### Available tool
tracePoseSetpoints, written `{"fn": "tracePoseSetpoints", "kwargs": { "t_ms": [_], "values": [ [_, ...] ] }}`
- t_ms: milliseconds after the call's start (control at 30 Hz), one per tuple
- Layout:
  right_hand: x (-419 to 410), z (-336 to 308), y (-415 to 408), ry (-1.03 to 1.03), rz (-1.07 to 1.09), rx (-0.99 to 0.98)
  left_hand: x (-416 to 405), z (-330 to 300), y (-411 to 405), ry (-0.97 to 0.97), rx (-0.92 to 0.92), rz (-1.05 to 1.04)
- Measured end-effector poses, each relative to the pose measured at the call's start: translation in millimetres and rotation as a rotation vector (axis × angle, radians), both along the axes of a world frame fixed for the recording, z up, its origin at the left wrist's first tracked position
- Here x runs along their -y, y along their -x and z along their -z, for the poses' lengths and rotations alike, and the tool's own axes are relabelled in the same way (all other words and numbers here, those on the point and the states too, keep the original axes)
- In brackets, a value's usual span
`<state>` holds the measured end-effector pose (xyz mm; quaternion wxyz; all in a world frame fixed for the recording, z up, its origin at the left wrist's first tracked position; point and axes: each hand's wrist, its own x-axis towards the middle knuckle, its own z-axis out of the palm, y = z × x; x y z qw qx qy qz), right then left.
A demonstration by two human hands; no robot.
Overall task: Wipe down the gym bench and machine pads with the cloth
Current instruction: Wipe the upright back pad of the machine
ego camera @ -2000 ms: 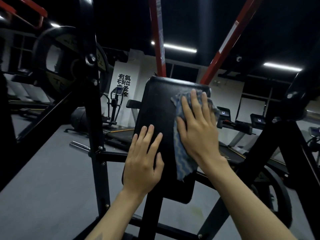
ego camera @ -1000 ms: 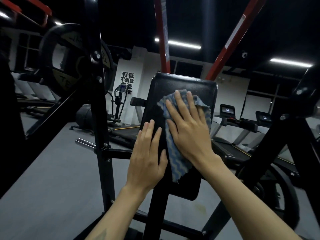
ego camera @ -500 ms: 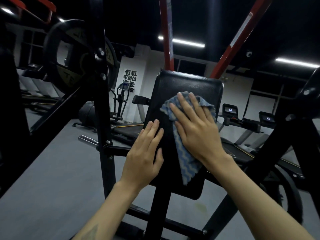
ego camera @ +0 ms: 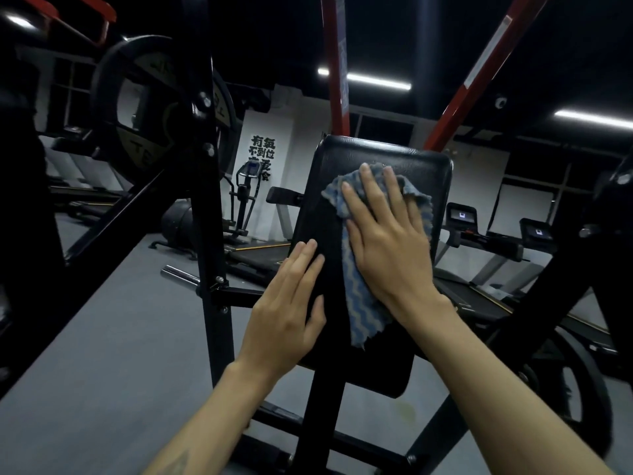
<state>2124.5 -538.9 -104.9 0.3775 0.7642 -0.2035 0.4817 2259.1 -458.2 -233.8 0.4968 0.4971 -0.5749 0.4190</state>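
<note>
Writing: a white wall sign (ego camera: 263,156) far left of the pad is showing black Chinese characters; the weight plate (ego camera: 144,132) is showing part letters "TE".
Pad (ego camera: 424,169): standing upright, its top and right edges lying bare beyond the cloth.
Cloth (ego camera: 359,296): blue, zigzag-striped, lying on the pad's right half, tail hanging down.
Right hand (ego camera: 387,248): fingers spread flat, pressing the cloth.
Left hand (ego camera: 291,310): fingers straight together, resting on the pad's left edge.
Room: grey floor (ego camera: 102,354) lying open at left.

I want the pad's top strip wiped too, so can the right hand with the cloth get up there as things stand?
Probably yes. The right hand lies flat on the cloth, fingertips just below the pad's top edge, with bare pad between. The red bars stand behind the pad.
</note>
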Motion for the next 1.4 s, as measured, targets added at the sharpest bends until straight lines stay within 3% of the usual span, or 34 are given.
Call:
{"fn": "tracePoseSetpoints", "kwargs": {
  "t_ms": [100,167,300,500,733,900,1067,1267,1400],
  "values": [
    [-10.6,-5.0,-29.2,-0.075,0.01,0.044,-2.0,-0.4,2.9,-0.025,-0.018,0.01],
    [-13.0,-5.9,-38.6,-0.08,-0.003,-0.03,-3.8,0.9,3.8,-0.034,-0.057,0.022],
    [-2.7,-3.4,-12.0,0.063,-0.017,-0.189,-6.4,4.8,3.9,-0.027,-0.121,0.008],
    [-8.9,-12.8,-30.0,-0.06,0.022,0.073,-6.4,-1.2,5.7,-0.027,-0.1,-0.004],
    [0.3,-5.1,-11.0,0.056,-0.012,-0.144,-3.2,-4.2,5.8,0.004,-0.12,0.0],
    [5.5,-31.6,-3.9,-0.067,-0.01,0.226,2.6,-2.9,10.6,0.03,-0.135,-0.013],
    [7.3,-5.3,14.8,-0.014,-0.005,0.097,6.5,-17.4,24.5,0.04,-0.11,-0.035],
    [9.3,-22.0,20.5,-0.08,-0.047,0.188,15.2,-37.1,45.8,0.035,-0.083,-0.009],
    [14.4,-3.5,35.4,-0.033,-0.131,0.088,20.6,-42.8,48.2,0.03,-0.072,-0.017]
  ]
}}
